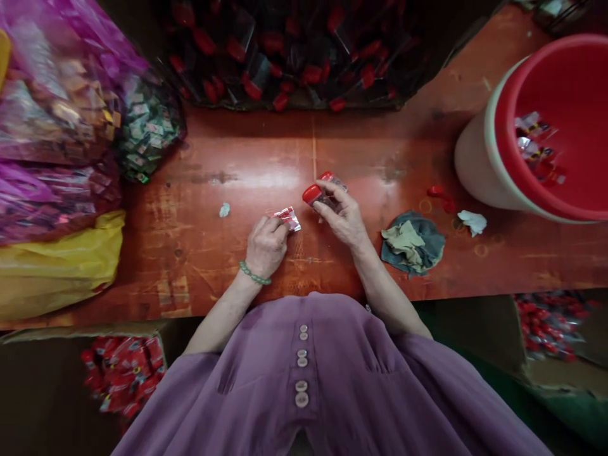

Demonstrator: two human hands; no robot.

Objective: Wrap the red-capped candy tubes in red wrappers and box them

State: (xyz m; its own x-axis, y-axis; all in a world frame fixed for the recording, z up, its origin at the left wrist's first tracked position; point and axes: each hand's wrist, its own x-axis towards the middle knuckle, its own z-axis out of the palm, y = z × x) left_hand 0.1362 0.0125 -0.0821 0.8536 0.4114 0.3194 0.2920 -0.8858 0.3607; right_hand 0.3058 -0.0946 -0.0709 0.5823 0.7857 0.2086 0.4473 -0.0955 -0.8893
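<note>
Hands mid-table (237, 190): left hand (265, 246) pinched a small foil packet (289, 218), right hand (342, 215) at two o'clock closed on a red-capped clear tube (319, 190), rag (412, 242) at three o'clock, red bucket (503, 126) beyond.

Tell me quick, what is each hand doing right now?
Left hand: closed on a small packet.
Right hand: closed on a red-capped tube.
</note>
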